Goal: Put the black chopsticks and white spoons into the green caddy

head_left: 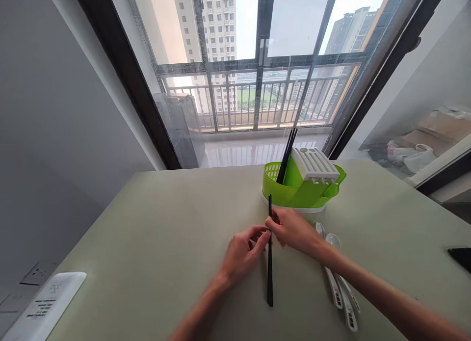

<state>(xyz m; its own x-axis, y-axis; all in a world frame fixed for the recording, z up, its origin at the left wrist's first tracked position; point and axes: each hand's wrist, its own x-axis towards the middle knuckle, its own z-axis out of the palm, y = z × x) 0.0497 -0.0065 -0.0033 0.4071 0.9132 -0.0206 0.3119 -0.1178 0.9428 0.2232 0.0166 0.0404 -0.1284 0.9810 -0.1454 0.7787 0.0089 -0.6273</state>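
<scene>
The black chopsticks, which look like 2 lying side by side, are between the hands, above or on the table; I cannot tell if the lower ends touch it. Their long axis runs away from the person, the thin ends toward the green holder, the thick ends near the body. The right hand pinches them above the middle, from the right side, and is the nearer hand to the holder. The left hand is just below it, thumb and forefinger close together at the sticks; whether they grip or only touch, I cannot tell.
</scene>
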